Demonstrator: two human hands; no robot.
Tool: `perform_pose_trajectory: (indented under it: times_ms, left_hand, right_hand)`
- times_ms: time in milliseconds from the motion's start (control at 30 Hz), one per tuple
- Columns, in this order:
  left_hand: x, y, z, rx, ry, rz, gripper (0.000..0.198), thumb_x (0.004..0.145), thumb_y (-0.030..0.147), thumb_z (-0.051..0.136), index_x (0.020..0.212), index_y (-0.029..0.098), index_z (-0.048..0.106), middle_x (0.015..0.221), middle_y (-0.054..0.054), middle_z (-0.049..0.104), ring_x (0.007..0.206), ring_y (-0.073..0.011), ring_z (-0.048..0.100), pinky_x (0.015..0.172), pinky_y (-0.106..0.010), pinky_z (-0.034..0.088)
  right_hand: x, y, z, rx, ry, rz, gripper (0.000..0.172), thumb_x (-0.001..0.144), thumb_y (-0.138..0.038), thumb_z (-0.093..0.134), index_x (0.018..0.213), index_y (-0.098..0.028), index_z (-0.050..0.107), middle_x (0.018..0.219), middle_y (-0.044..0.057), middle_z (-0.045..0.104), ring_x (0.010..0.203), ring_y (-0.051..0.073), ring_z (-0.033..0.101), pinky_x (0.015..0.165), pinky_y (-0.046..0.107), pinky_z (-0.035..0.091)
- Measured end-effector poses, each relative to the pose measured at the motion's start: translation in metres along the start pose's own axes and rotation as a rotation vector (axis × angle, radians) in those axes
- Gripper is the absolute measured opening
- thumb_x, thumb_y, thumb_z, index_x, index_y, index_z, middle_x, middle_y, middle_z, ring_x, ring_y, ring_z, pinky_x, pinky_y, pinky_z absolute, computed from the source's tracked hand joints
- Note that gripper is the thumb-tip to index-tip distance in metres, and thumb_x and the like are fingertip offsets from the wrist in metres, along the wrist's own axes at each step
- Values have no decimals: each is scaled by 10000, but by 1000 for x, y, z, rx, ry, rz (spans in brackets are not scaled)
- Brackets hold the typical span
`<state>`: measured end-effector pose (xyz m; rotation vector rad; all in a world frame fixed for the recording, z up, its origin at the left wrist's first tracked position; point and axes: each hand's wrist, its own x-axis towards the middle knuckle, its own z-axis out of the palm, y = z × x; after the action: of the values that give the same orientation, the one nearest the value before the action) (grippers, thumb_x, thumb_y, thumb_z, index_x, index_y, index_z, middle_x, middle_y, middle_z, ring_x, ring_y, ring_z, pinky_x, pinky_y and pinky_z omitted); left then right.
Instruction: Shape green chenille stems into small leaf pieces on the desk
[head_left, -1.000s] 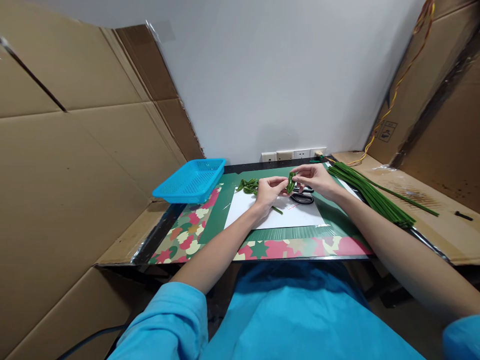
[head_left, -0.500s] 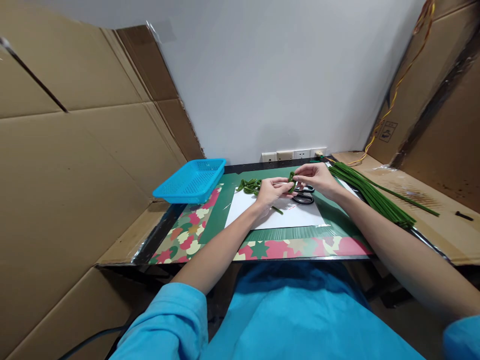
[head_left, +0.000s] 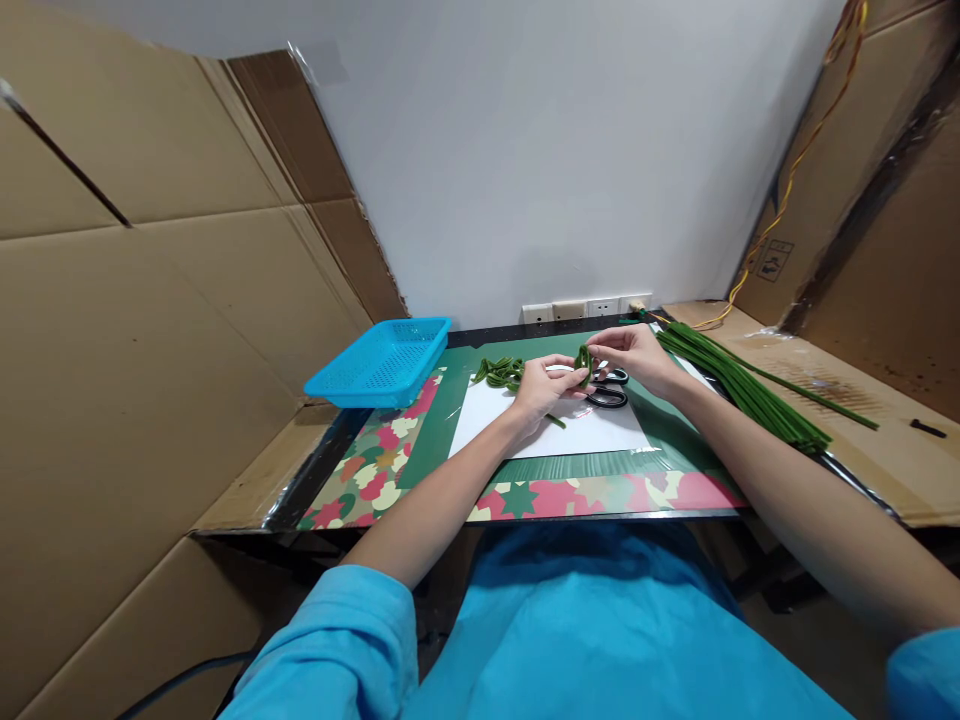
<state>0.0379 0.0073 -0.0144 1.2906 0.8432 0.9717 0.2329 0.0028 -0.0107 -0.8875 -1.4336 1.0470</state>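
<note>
Between my hands is a bent loop of green pipe cleaner (head_left: 583,362), raised over a white sheet of paper (head_left: 517,436). My left hand (head_left: 545,385) pinches its lower part between thumb and fingers. At its upper right side, my right hand (head_left: 628,355) has its fingertips closed on the loop. Black-handled scissors (head_left: 607,398) lie on the paper just behind and below the hands, their blades hidden. Left of my left hand rests a small heap of bent green pipe cleaners (head_left: 498,372). A short green end (head_left: 555,421) shows below my left hand.
A long bundle of straight green pipe cleaners (head_left: 750,390) lies at the right. A blue perforated basket (head_left: 379,362) stands at the table's left. Cardboard panels (head_left: 180,330) flank both sides, and sockets (head_left: 585,310) line the wall behind.
The loop has turned slightly, showing more of its opening between my fingers. My right fingertips have shifted a little up along it. The other things lie as before.
</note>
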Motion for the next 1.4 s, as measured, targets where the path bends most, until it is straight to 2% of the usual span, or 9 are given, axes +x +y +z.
perform_pose_trajectory:
  times_ms: [200,500,800,933,1200,1400]
  left_hand:
    - [1,0,0,6,-3,0,381,716,270,956,905,108,668,788,-115,793,693,-221,784,684,-323,629]
    - [2,-1,-2,27,-30,17,388,715,298,949,936,94,705,753,-73,758,657,-177,746,613,-264,563]
    - [3,-3,0,9,-57,80,373,770,449,875,889,118,752,841,-40,739,600,-74,606,554,-201,444]
    - [3,-3,0,-6,-51,84,383,780,472,858,889,120,750,835,-43,738,569,-72,583,530,-206,432]
    - [7,-6,-4,-24,35,111,320,758,403,876,871,124,769,742,-36,732,534,-75,562,511,-207,416]
    - [8,-6,-5,-51,54,147,356,728,397,896,906,113,776,715,-29,719,533,-85,585,498,-212,402]
  right_hand:
    - [-2,-2,0,-14,-11,-6,398,693,-532,903,855,-185,793,785,57,759,655,172,662,580,299,593]
    - [-1,1,-2,-27,-8,-19,371,703,-518,902,844,-193,791,778,51,756,639,166,660,560,289,580]
    - [-1,-1,0,-40,-3,-17,390,670,-520,923,800,-184,773,737,56,751,682,207,720,580,313,609]
    - [-2,-2,1,-49,-4,-19,403,663,-526,929,796,-180,773,735,62,753,680,215,732,563,306,609]
    - [-2,0,7,-115,15,-52,450,643,-577,929,790,-184,766,709,73,748,631,233,721,510,337,619]
    - [-4,0,12,-197,31,-101,426,713,-584,873,785,-178,764,706,77,749,632,236,725,505,327,623]
